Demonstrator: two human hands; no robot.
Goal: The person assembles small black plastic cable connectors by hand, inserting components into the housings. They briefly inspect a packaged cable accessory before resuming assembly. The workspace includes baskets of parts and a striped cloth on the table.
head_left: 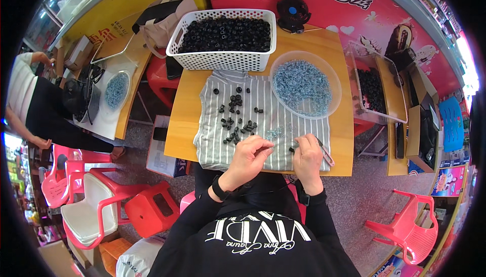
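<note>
Left hand [248,156] – fingers together, contents unclear; right hand [307,159] – fingers closed, apparently on black piece [292,150]. Loose beads [275,133] could scatter if striped cloth [210,145] is tugged.

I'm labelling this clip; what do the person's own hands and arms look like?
The left hand and right hand are gloveless. Long black sleeves cover both forearms. A black band circles the left wrist; something dark sits at the right wrist.

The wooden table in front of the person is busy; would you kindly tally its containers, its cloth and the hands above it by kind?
White perforated basket: 1
Round translucent tray: 1
Striped cloth: 1
Hands: 2 (left hand, right hand)
Total: 5
</note>
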